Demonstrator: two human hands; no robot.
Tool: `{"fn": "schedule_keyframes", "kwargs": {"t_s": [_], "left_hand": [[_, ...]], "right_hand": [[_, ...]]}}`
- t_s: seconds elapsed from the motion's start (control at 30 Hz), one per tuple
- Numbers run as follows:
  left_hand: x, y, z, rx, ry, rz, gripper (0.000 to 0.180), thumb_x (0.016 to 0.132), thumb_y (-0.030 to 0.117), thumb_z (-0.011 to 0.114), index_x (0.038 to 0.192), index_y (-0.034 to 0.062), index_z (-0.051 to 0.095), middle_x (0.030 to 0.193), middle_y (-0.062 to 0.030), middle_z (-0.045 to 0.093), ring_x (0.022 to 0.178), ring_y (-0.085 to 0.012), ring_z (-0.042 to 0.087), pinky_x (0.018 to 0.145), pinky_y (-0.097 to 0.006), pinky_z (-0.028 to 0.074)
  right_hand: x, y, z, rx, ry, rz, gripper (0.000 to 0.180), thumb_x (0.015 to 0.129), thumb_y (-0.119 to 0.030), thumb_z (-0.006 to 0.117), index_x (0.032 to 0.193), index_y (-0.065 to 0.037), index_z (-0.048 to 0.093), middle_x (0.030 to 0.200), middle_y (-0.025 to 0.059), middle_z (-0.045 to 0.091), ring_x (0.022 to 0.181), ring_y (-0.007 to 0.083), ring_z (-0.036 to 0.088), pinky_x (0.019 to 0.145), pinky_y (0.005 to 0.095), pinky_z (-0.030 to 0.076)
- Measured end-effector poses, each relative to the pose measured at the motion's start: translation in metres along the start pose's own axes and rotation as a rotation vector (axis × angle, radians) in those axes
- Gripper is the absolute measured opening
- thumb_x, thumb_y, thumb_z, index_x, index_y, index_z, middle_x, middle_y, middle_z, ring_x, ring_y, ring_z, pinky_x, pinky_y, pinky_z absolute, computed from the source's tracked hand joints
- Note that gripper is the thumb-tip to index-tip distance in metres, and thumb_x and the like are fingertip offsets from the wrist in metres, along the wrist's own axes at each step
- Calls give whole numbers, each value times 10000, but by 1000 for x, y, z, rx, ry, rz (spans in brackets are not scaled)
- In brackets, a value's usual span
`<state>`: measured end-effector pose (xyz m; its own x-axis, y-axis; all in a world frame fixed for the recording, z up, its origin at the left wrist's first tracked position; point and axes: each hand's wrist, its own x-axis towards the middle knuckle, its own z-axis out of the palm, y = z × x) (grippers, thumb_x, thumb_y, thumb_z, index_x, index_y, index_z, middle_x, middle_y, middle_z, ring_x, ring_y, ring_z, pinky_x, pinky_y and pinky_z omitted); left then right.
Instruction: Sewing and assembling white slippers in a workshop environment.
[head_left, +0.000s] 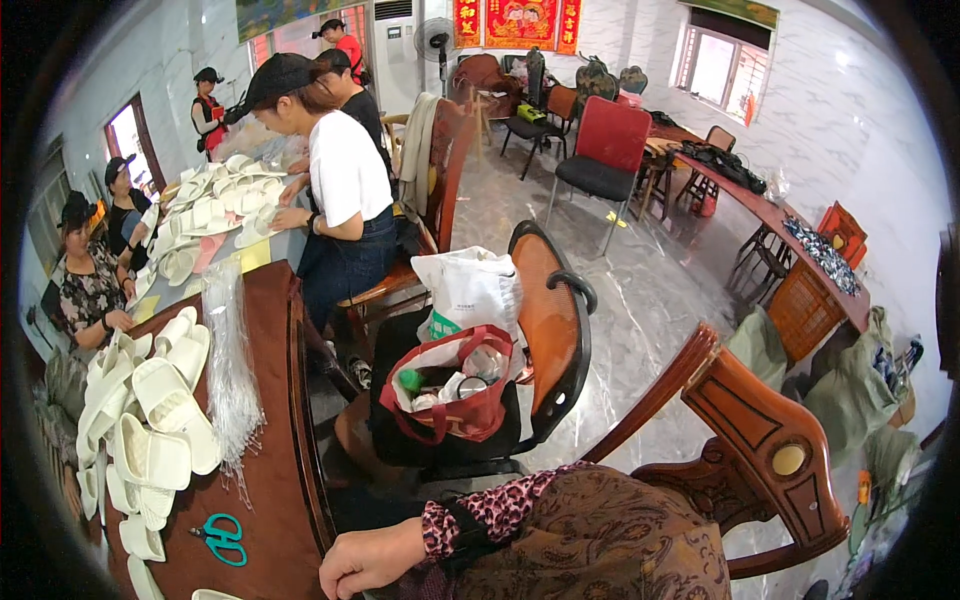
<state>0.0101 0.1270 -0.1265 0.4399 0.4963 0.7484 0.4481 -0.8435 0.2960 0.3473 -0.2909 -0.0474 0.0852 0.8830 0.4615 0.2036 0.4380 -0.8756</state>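
Observation:
My right hand (372,560) reaches in from the lower right, its wrist in a pink and black leopard-print cuff (490,515). Its fingers are curled together, and their tips run down to the lower edge by the table's border. Anything they hold is hidden. My left hand does not show. Nearest to the right hand on the brown table (285,500) lies a pair of scissors (222,540) with teal handles. A pile of cream slippers (160,400) covers the table's left part. Beside it is a bundle of thin clear plastic strips (228,350).
A red bag (465,410) with jars and a white plastic bag (470,290) stand on a chair. A carved wooden chair (760,450) is at right. Several people work around another table of slippers (215,195); one wears a white shirt (345,165).

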Motion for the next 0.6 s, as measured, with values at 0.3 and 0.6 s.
{"fn": "schedule_keyframes", "kwargs": {"t_s": [0.3, 0.6], "left_hand": [[19, -12, 25, -87, 11, 101, 225, 879, 149, 560, 944, -51, 641, 934, -165, 637, 938, -336, 589, 856, -428, 484], [-5, -22, 12, -84, 5, 137, 224, 878, 141, 560, 942, -59, 638, 941, -160, 638, 938, -333, 588, 850, -425, 487]], "right_hand": [[-6, -8, 7, -14, -19, -7, 142, 828, -114, 582, 891, 8, 621, 751, 104, 654, 685, 213, 626, 622, 317, 470], [-10, -11, 10, -9, -19, -46, 136, 823, -112, 578, 869, 11, 613, 747, 104, 642, 693, 215, 623, 645, 318, 475]]}}
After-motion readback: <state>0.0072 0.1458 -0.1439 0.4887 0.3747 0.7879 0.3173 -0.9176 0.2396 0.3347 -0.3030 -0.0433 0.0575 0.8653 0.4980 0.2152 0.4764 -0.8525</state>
